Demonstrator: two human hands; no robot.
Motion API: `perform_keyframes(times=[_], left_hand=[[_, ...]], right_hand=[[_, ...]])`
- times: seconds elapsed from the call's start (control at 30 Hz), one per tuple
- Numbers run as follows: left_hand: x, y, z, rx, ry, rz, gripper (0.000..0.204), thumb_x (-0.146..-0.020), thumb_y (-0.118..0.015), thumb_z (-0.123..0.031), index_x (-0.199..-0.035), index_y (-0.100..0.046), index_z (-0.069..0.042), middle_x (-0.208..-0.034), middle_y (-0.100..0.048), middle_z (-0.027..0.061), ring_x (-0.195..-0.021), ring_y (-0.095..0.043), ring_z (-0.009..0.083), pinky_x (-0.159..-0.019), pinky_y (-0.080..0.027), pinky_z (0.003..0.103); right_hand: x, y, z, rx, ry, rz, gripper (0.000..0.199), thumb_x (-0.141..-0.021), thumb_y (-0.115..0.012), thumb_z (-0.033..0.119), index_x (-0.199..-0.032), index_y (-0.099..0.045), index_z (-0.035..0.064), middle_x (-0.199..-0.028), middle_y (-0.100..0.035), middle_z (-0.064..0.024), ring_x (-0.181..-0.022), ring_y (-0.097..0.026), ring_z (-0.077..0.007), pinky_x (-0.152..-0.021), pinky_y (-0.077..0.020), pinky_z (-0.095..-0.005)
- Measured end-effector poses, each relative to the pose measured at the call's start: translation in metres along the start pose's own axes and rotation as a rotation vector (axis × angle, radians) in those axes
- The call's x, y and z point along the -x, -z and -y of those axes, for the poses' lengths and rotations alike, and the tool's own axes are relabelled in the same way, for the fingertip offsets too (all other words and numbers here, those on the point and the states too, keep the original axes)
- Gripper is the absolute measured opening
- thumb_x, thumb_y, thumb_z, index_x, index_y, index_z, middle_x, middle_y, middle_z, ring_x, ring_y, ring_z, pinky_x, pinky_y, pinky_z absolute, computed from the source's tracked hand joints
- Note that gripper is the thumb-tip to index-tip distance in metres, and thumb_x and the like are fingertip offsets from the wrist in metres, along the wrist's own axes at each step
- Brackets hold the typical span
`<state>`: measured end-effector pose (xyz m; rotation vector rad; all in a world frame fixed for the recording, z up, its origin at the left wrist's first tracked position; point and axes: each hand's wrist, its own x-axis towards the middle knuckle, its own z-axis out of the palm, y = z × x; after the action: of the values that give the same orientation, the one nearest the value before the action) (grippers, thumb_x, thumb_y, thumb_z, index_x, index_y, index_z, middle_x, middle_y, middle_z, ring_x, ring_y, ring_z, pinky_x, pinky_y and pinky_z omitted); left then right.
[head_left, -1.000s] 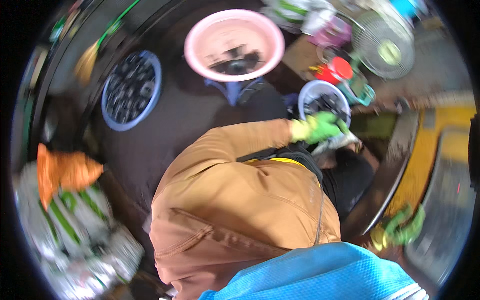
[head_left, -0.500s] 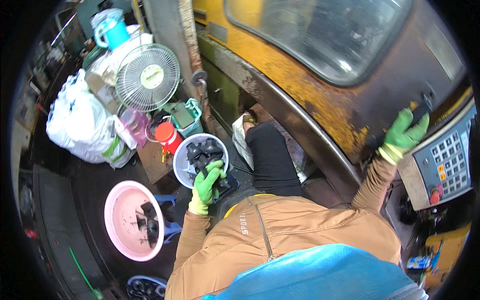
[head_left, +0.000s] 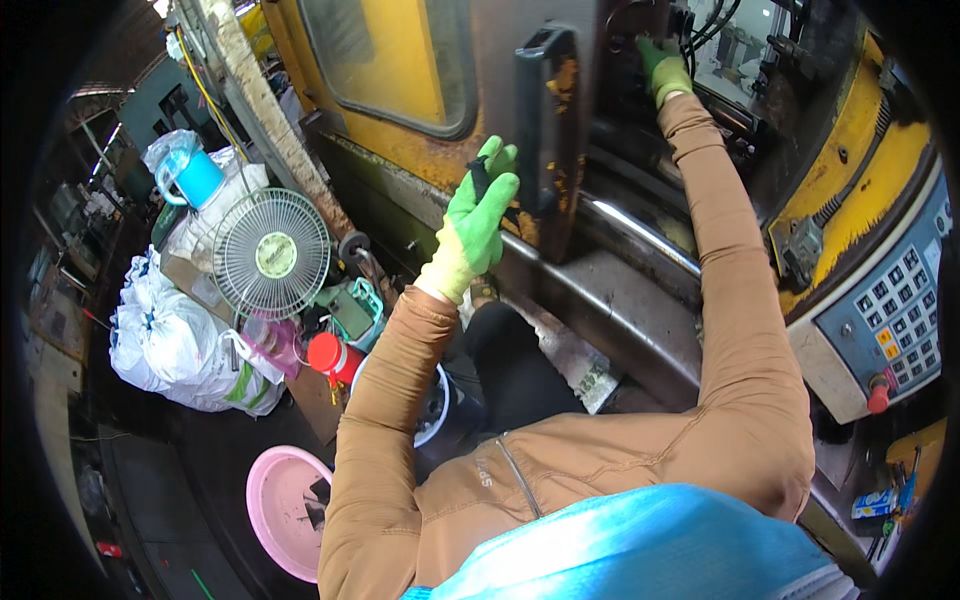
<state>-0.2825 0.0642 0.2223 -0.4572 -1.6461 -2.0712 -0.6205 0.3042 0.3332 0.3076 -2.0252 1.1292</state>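
My left hand (head_left: pixel 476 225), in a green and yellow glove, is raised beside the edge of the yellow machine door (head_left: pixel 395 60). Between its thumb and fingers it holds a small black piece (head_left: pixel 480 180). The long black door handle (head_left: pixel 540 110) stands just right of those fingers, and I see no grip on it. Stretched far forward, my right hand (head_left: pixel 664 72) is inside the machine opening, near black hoses (head_left: pixel 712 28). Its fingertips blur into the dark interior, so what they touch cannot be made out.
A control panel (head_left: pixel 890 310) with a red knob is at the right. To the left stand a fan (head_left: pixel 272 254), white bags (head_left: pixel 180 335), a red-lidded container (head_left: pixel 332 356) and a pink basin (head_left: pixel 265 500) with black pieces. My left forearm partly covers a white-rimmed bucket (head_left: pixel 436 425).
The machine door has slid left and the opening shows. My right hand has gone from the door handle into the machine. My left hand has risen from the bucket of black parts.
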Motion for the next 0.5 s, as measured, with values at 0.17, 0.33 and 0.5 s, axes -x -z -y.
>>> perform_keyframes(times=[0.17,0.33,0.5], left_hand=[[-0.030,0.041,0.031,-0.109,0.067,-0.245,0.047,-0.096,-0.057,-0.014,-0.140,-0.045,0.000,-0.130,-0.056,0.0076,-0.116,-0.053,0.0160,-0.101,-0.041,0.032],[-0.047,0.074,0.044,-0.031,0.050,-0.177,0.045,-0.096,-0.057,-0.015,-0.137,-0.047,0.002,-0.128,-0.058,0.0074,-0.117,-0.053,0.0155,-0.102,-0.039,0.030],[-0.058,0.090,0.044,-0.116,0.182,-0.311,0.047,-0.095,-0.060,-0.016,-0.138,-0.048,-0.001,-0.109,-0.060,-0.0014,-0.087,-0.052,0.0076,-0.083,-0.044,0.024]], right_hand=[[-0.051,-0.034,-0.111,0.005,-0.327,-0.169,0.041,-0.084,-0.058,0.035,-0.111,-0.067,0.0062,-0.107,-0.067,-0.0211,-0.102,-0.064,-0.0364,-0.091,-0.0469,-0.0419],[-0.125,-0.036,-0.161,0.135,-0.199,-0.121,0.061,-0.085,-0.053,0.045,-0.129,-0.056,0.0030,-0.130,-0.056,-0.0228,-0.123,-0.052,-0.0377,-0.105,-0.0401,-0.0435],[-0.177,-0.059,-0.183,0.270,-0.127,-0.139,0.058,-0.088,-0.050,0.044,-0.128,-0.056,0.0024,-0.130,-0.055,-0.0251,-0.123,-0.052,-0.0383,-0.104,-0.0412,-0.0440]])
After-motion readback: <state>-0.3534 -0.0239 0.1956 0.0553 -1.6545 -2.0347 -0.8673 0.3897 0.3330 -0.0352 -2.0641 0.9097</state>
